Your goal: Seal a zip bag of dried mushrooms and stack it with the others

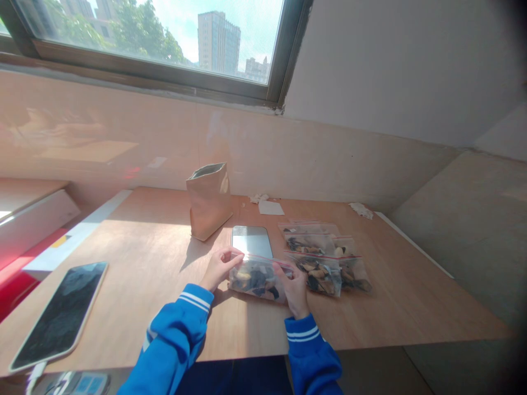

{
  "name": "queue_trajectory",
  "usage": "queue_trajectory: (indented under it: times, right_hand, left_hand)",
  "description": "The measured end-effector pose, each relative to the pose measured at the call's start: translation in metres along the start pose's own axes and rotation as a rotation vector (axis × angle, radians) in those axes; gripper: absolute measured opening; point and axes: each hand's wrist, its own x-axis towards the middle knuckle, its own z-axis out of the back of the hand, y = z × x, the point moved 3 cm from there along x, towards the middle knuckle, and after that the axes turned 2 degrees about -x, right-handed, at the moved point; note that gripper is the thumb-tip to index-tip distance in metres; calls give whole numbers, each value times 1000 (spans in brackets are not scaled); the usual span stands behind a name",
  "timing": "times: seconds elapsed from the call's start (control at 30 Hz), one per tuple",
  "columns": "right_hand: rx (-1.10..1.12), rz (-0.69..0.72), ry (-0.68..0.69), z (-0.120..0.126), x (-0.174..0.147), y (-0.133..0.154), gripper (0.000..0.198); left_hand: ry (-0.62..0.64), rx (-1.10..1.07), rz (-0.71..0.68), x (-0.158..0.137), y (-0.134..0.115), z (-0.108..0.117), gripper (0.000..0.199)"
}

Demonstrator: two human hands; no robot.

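So the left hand [220, 270] is pinching the upper left corner of a clear, flat plastic zip bag with a red seal line [256, 278], and the right hand [295, 288] is gripping its upper right end, thumb in front. The bag is sitting between both hands, low over the pale wooden tabletop [156, 312], just in front of a silver, rounded-corner flat slab [251, 240]. It's holding dark and tan dried-looking pieces, so I'm guessing it's light, floppy and a bit slippery, with contents that could be crumbling if squeezed. Top corners are looking like the best hold. Similar filled clear bags [319, 271] are lying just right of the right hand.
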Motion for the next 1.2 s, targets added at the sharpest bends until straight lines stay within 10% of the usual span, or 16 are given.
queue_trajectory:
  times: [1.2]
  right_hand:
    - [167, -80, 220, -11, -6, 2, 35]
  left_hand:
    - [63, -32, 1, -5, -2, -4, 29]
